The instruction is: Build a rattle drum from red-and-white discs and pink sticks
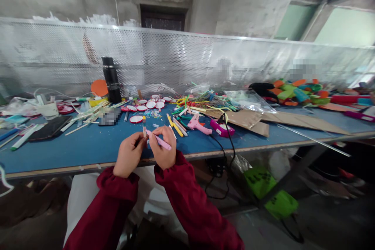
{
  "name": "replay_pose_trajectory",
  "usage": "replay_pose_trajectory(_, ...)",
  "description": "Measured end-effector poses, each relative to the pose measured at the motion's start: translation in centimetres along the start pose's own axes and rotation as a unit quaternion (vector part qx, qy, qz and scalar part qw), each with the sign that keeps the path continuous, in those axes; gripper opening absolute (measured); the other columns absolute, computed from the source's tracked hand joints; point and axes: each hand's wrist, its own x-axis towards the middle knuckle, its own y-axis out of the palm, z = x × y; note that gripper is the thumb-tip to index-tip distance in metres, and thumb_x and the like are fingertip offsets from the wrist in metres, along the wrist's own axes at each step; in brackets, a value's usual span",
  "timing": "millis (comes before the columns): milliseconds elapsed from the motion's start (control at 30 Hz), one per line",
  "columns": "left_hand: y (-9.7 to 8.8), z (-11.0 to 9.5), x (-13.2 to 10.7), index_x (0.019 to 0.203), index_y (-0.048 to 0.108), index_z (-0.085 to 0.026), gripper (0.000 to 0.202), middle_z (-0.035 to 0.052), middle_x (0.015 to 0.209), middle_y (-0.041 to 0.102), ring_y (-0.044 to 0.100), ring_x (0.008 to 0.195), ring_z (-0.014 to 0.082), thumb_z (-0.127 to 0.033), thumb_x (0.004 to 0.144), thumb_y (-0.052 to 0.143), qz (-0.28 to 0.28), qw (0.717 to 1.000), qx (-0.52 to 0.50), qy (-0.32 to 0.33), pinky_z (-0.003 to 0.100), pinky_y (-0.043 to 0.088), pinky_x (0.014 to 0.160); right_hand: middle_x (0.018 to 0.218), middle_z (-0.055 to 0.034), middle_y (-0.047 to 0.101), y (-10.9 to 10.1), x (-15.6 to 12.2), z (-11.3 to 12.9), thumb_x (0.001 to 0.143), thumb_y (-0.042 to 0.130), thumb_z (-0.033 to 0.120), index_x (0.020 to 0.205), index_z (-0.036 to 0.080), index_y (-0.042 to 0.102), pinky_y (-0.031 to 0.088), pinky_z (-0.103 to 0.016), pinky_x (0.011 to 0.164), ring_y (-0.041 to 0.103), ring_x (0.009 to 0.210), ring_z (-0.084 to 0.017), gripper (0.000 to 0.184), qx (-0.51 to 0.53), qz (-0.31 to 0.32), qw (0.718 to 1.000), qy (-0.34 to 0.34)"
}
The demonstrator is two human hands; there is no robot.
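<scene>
Over the front edge of the blue table (pixel 96 150), my left hand (pixel 128 154) pinches a small flat stick (pixel 144 123) with a yellow-orange tip, held upright. My right hand (pixel 164 148) grips a pink marker pen (pixel 160 140) like a writing tool. Its tip end meets or nearly meets the stick beside my left fingertips; I cannot tell if they touch. Just beyond my hands lie a round white disc with a red rim (pixel 136 119) and yellow markers (pixel 177 128). A pink hot glue gun (pixel 199 125) rests right of my right hand.
A black bottle (pixel 111 82) stands at the back left, near a dark phone (pixel 50 128) and pale sticks (pixel 84 116). Tangled coloured strips (pixel 205 99), flat cardboard (pixel 240 119) and a purple box (pixel 222 128) lie to the right. Black cables (pixel 231 152) hang over the front edge.
</scene>
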Motion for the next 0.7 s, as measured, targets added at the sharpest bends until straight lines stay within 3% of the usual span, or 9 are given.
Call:
replay_pose_trajectory(300, 0.0, 0.17, 0.03, 0.093, 0.069, -0.018, 0.033, 0.0019, 0.077, 0.066, 0.056, 0.072, 0.017, -0.042, 0.092, 0.047, 0.001, 1.0, 0.002, 0.003, 0.026, 0.042, 0.068, 0.072, 0.0005, 0.061, 0.08, -0.01, -0.04, 0.087, 0.057, 0.022, 0.074, 0.022, 0.052, 0.043, -0.033, 0.077, 0.057, 0.074, -0.017, 0.015, -0.027, 0.004, 1.0, -0.003)
replay_pose_trajectory(700, -0.09, -0.03, 0.02, 0.086, 0.066, -0.018, 0.031, 0.0013, 0.074, 0.065, 0.055, 0.071, 0.0168, -0.041, 0.092, 0.047, 0.005, 1.0, 0.007, 0.002, 0.026, 0.042, 0.067, 0.071, 0.0013, 0.061, 0.03, 0.0, 0.0, 0.086, 0.058, 0.021, 0.073, 0.022, 0.053, 0.044, -0.033, 0.077, 0.058, 0.074, -0.016, 0.014, -0.013, 0.014, 1.0, -0.001)
